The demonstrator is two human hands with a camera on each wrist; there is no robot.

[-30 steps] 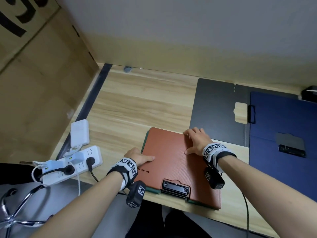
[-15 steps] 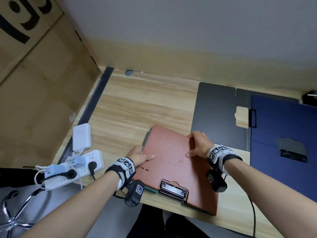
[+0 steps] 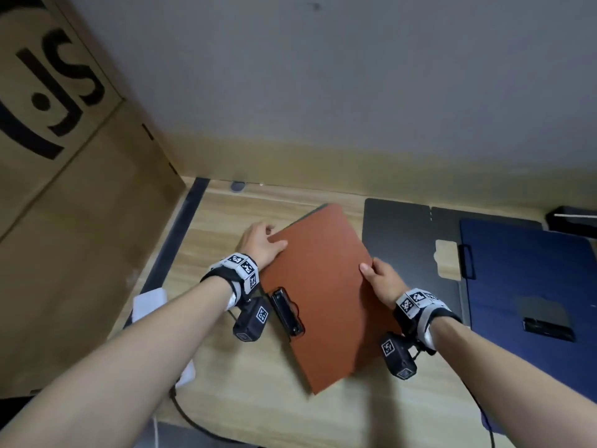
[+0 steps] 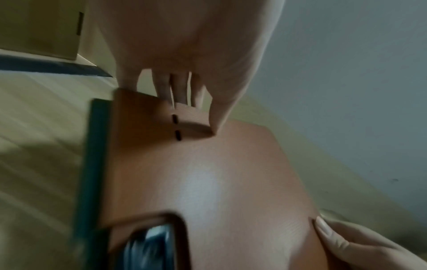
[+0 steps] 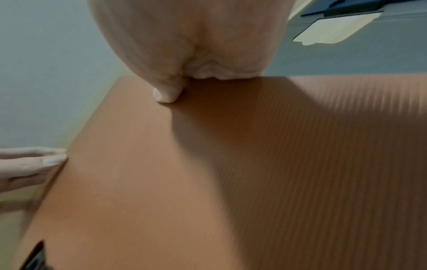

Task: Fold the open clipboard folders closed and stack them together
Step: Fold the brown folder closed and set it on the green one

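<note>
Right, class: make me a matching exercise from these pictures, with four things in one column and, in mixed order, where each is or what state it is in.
Things:
1. brown folder
2. black folder
3. blue folder
4. cardboard box

Places or states:
A. lies open, at the right edge of the desk
B. stands at the left of the desk
C. closed, gripped by the left hand and the right hand
D. lies open, partly under the blue one

Pairs: 1-C, 2-D, 3-A, 4-B
</note>
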